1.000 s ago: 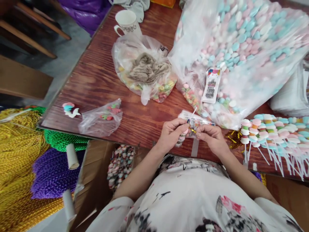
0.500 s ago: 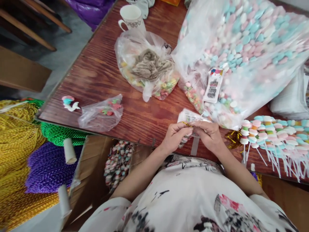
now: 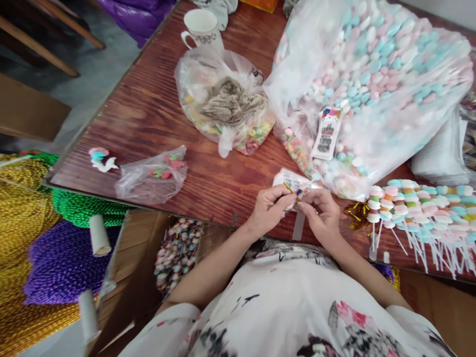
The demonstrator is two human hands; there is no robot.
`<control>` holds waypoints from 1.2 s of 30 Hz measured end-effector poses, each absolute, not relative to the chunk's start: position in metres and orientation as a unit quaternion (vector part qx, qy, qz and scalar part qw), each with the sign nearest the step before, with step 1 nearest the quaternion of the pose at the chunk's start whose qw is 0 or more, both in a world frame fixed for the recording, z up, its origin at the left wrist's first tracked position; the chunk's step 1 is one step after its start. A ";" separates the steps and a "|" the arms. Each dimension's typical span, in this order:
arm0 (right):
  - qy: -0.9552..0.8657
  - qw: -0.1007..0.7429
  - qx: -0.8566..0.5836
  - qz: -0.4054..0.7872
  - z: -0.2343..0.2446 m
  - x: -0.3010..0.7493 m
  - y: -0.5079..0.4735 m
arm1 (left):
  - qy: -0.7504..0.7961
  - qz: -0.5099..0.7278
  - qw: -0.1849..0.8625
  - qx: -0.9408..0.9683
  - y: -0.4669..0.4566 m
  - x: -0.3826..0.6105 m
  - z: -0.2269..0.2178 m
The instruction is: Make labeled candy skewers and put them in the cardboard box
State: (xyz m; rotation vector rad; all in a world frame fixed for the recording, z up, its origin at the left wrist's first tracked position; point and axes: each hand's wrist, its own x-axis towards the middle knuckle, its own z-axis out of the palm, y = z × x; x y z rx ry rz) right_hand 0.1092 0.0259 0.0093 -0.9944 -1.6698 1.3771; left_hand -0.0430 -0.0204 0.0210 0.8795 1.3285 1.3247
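My left hand (image 3: 270, 209) is closed in a pinch at the table's front edge. Between its thumb and forefinger is a gold twist tie (image 3: 287, 188) around the neck of a small clear candy bag (image 3: 298, 192), which has a bit of blue print. My right hand (image 3: 323, 212) is beside it, its fingertips closed on the bag's gathered top. The lower part of the bag is mostly hidden by my fingers. Just behind my hands lies a stack of white printed labels (image 3: 285, 178). To the right are gold twist ties (image 3: 357, 214) in a bunch.
Candy skewers (image 3: 420, 206) on white sticks lie at right. A big bag of pastel candies (image 3: 372, 74) fills the back right. A candy bag with a brown cloth (image 3: 232, 101), a mug (image 3: 204, 29) and a small bag (image 3: 154, 176) are further left. Below stands an open carton (image 3: 130, 258).
My hands have parted slightly, and the right fingertips have moved off the twist tie. More of the bag's top with its blue print now shows between them. The view has shifted a little.
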 end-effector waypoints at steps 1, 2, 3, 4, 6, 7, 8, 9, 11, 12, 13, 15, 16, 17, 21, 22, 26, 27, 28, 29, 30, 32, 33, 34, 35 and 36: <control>-0.619 0.339 -0.392 0.590 0.009 0.110 0.028 | 0.547 0.547 0.501 0.389 -0.019 -0.044 0.023; -0.588 0.307 -0.389 0.639 0.009 0.111 0.032 | 0.540 0.541 0.491 0.417 -0.017 -0.045 0.025; -0.562 0.279 -0.381 0.679 0.010 0.113 0.036 | 0.534 0.534 0.479 0.448 -0.015 -0.046 0.027; -0.543 0.258 -0.371 0.708 0.012 0.115 0.041 | 0.528 0.525 0.467 0.477 -0.013 -0.047 0.030; -0.530 0.231 -0.352 0.737 0.017 0.118 0.052 | 0.519 0.505 0.446 0.526 -0.009 -0.050 0.036; -0.533 0.218 -0.341 0.743 0.018 0.120 0.057 | 0.515 0.496 0.439 0.545 -0.007 -0.051 0.040; -0.537 0.207 -0.331 0.748 0.020 0.122 0.061 | 0.511 0.487 0.434 0.559 -0.005 -0.052 0.043; -0.542 0.198 -0.321 0.751 0.021 0.123 0.064 | 0.509 0.480 0.431 0.570 -0.004 -0.053 0.046; -0.564 0.181 -0.303 0.747 0.023 0.126 0.069 | 0.500 0.463 0.439 0.585 -0.001 -0.055 0.050; -0.589 0.173 -0.293 0.733 0.024 0.127 0.071 | 0.493 0.451 0.455 0.589 0.000 -0.057 0.051; -0.627 0.164 -0.280 0.708 0.026 0.128 0.071 | 0.484 0.434 0.482 0.587 0.001 -0.058 0.052; -0.737 0.162 -0.233 0.614 0.034 0.130 0.069 | 0.458 0.381 0.576 0.559 0.002 -0.062 0.052; -0.798 0.175 -0.193 0.544 0.039 0.132 0.067 | 0.441 0.349 0.633 0.531 0.001 -0.065 0.052; -0.853 0.193 -0.143 0.463 0.044 0.133 0.063 | 0.423 0.318 0.688 0.497 0.001 -0.067 0.052; -0.947 0.266 0.035 0.177 0.060 0.140 0.048 | 0.347 0.219 0.830 0.379 -0.002 -0.072 0.050; -0.950 0.272 0.062 0.140 0.062 0.141 0.045 | 0.329 0.198 0.847 0.367 -0.002 -0.072 0.049; -0.949 0.261 0.157 0.081 0.066 0.141 0.042 | 0.268 0.122 0.873 0.389 -0.003 -0.069 0.043; -0.948 0.252 0.175 0.080 0.066 0.139 0.042 | 0.264 0.104 0.873 0.397 -0.003 -0.068 0.041; -0.949 0.242 0.187 0.083 0.066 0.137 0.042 | 0.264 0.089 0.872 0.402 -0.003 -0.067 0.040; -0.950 0.230 0.193 0.086 0.065 0.135 0.043 | 0.267 0.079 0.871 0.404 -0.003 -0.066 0.039; -0.952 0.220 0.193 0.088 0.065 0.134 0.044 | 0.272 0.074 0.870 0.404 -0.002 -0.066 0.039; -0.960 0.210 0.168 0.082 0.063 0.131 0.046 | 0.274 0.084 0.868 0.406 0.000 -0.067 0.042; -0.964 0.209 0.147 0.078 0.062 0.129 0.048 | 0.271 0.103 0.865 0.410 0.002 -0.068 0.044; -0.967 0.211 0.123 0.074 0.062 0.128 0.049 | 0.266 0.129 0.860 0.417 0.005 -0.070 0.046; -0.969 0.214 0.102 0.069 0.062 0.127 0.050 | 0.263 0.157 0.850 0.428 0.007 -0.074 0.046; -0.971 0.215 0.085 0.063 0.062 0.126 0.051 | 0.266 0.185 0.837 0.442 0.010 -0.078 0.046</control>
